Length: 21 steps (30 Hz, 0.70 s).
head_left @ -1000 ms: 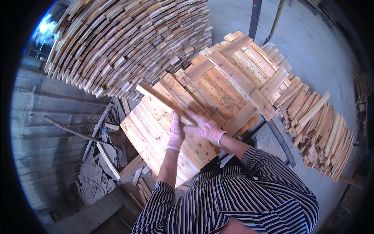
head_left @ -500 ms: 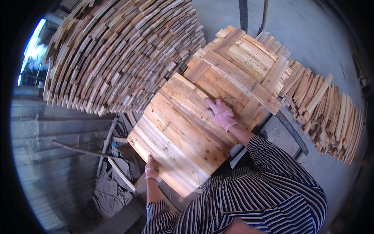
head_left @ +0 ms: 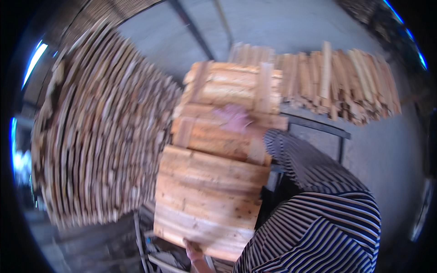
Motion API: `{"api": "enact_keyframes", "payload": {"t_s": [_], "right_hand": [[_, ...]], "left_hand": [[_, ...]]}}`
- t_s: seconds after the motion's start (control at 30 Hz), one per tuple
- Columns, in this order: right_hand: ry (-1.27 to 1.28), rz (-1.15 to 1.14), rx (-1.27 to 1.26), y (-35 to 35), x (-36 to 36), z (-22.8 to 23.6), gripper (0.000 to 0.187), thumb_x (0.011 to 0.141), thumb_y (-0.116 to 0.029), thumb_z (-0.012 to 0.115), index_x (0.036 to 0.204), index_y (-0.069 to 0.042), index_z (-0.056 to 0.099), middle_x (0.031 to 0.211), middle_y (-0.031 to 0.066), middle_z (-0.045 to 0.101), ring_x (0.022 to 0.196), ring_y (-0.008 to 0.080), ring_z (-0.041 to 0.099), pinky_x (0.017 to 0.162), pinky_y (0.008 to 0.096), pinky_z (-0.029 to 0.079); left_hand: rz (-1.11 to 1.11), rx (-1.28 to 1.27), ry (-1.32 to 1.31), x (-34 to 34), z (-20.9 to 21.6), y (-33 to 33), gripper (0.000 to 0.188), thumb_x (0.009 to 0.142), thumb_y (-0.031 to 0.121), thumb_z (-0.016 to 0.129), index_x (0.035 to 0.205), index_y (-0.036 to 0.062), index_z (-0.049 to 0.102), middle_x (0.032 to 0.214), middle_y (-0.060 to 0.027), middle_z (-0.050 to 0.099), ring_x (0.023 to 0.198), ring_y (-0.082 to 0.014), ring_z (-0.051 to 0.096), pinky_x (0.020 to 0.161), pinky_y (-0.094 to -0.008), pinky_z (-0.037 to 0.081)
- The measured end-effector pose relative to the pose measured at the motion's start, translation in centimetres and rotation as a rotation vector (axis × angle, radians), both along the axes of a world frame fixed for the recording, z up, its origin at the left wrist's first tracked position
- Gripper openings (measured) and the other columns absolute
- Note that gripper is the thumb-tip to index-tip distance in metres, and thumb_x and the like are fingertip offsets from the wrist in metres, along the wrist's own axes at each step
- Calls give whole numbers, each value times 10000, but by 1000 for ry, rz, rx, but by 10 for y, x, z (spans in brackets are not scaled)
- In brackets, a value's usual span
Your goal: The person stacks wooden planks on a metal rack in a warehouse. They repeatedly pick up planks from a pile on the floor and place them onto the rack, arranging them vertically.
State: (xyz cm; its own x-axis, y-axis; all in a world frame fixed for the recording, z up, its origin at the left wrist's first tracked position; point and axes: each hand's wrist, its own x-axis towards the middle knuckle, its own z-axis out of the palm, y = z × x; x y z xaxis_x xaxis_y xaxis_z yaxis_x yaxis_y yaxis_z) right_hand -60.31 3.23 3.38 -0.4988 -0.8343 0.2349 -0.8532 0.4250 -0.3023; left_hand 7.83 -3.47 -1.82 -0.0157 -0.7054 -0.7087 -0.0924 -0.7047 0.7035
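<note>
A wooden panel [head_left: 205,200] of boards laid side by side lies in front of me. My left hand [head_left: 193,251] grips its near edge, thumb on top and the other fingers hidden beneath. Beyond it sits a second wooden panel [head_left: 223,139], with cross slats over its boards. My right hand [head_left: 233,119], in a pinkish glove, is over the horizontal slat [head_left: 268,120] of that farther panel. Motion blur smears its fingers, so whether it touches or holds the slat cannot be told.
A tall stack of wood strips [head_left: 104,136] rises close on the left. At the far right lies a row of loose wooden sticks [head_left: 337,84]. A dark metal frame [head_left: 314,125] juts out right of the panels, and a dark post [head_left: 191,27] stands behind them.
My right hand has left the near panel and moved forward over the farther one. My left hand stays at the near edge. The whole view has turned, so the panels now appear straighter ahead.
</note>
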Motion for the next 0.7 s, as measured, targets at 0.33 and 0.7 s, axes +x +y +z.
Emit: {"api": "enact_keyframes", "payload": {"t_s": [0.33,0.7], "right_hand": [[-477,163,143,-27,119,3,835,865,-668,621,1532,-190,464,1464,264,457,1301,420,485,990,550,441],[-385,-431,-169,302,-83,-31,724,901,-433,654,1512,-119,424,1527,280,411,1396,432,441,1143,472,393]], "left_hand": [[-511,-657,-398,-248,17,25,562,964,499,655,1404,164,555,1228,-28,586,1058,-168,561,842,-297,460],[-1049,-404,7,-531,8,153,664,918,461,727,1473,186,488,1348,-85,530,1196,-217,511,979,-343,429]]}}
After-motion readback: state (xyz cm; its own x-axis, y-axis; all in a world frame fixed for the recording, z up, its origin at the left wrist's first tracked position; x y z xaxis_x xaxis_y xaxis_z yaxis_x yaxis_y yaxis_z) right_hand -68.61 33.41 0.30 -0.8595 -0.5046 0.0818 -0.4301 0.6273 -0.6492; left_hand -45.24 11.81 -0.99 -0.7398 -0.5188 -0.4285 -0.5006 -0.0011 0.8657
